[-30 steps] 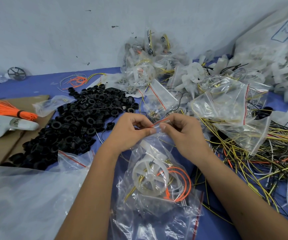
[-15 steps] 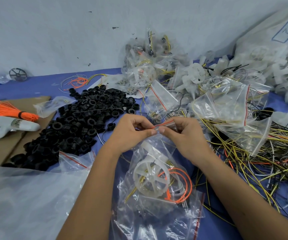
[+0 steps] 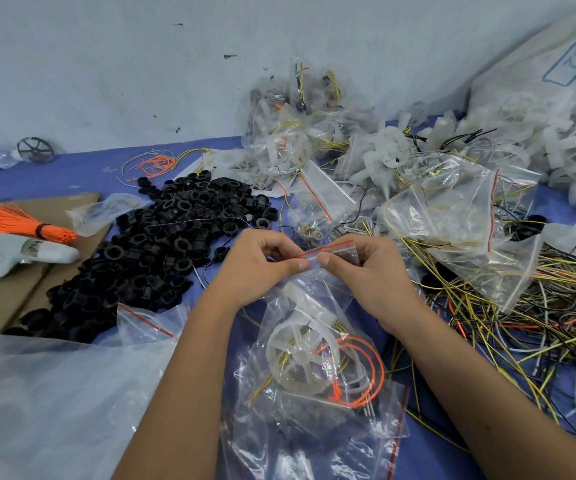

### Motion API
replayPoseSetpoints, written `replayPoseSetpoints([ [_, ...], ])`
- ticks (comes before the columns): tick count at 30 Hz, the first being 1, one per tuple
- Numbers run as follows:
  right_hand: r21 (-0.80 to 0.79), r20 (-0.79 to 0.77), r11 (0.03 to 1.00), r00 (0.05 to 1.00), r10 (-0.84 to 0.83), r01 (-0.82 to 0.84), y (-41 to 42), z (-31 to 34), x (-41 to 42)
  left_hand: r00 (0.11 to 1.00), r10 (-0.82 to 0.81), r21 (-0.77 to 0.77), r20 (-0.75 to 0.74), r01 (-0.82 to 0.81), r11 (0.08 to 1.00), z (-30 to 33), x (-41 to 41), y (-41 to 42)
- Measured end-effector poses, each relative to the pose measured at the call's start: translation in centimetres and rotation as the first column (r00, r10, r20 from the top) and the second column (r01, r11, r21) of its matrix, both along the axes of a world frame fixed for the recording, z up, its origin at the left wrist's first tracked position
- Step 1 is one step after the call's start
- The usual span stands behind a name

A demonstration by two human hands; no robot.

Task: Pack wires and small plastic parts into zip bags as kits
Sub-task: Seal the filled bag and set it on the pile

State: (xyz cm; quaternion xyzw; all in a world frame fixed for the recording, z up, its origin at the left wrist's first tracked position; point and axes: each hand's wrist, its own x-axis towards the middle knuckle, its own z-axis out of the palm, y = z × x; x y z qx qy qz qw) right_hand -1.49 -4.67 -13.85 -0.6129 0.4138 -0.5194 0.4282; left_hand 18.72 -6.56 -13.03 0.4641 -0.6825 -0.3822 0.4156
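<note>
- At 6 o'clock, the held zip bag [image 3: 317,358] already contains a white wheel [image 3: 298,355] and orange wire [image 3: 359,372].
- Centre: the left hand [image 3: 257,268] and right hand [image 3: 366,268] both pinch its red seal strip [image 3: 326,248], apparently closing it.
- From 12 to 1 o'clock, finished kits [image 3: 300,133] are piled.
- Loose black rings [image 3: 162,244] at 10 o'clock and wires [image 3: 521,323] at 3 o'clock suggest many kits remain.

Zip bag [image 3: 309,327] at centre front, its top edge pinched between left hand [image 3: 258,263] and right hand [image 3: 359,268], thumbs nearly touching. Inside it — plastic wheel [image 3: 297,358], with a wire loop [image 3: 362,372] to the wheel's right. Heap of rings [image 3: 148,251] left of the hands, on the table [image 3: 72,171]. Tangle of loose wires [image 3: 521,323] to the right. Filled bags [image 3: 300,140] piled behind, against the wall. Cardboard [image 3: 6,289] far left — handheld controller [image 3: 20,254] on it.
</note>
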Motion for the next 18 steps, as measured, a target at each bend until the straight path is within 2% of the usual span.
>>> replayPoseSetpoints([
  [12,0.087,0.039,0.996,0.998,-0.039,0.036,0.09,0.21,0.12,0.999,-0.032,0.078,0.017,0.03,0.997,0.1,0.25,-0.12],
  [18,0.119,0.073,0.991,0.995,-0.068,0.059,-0.03,0.2,-0.02,0.999,0.033,0.049,-0.012,-0.032,0.998,0.1,0.63,0.14],
])
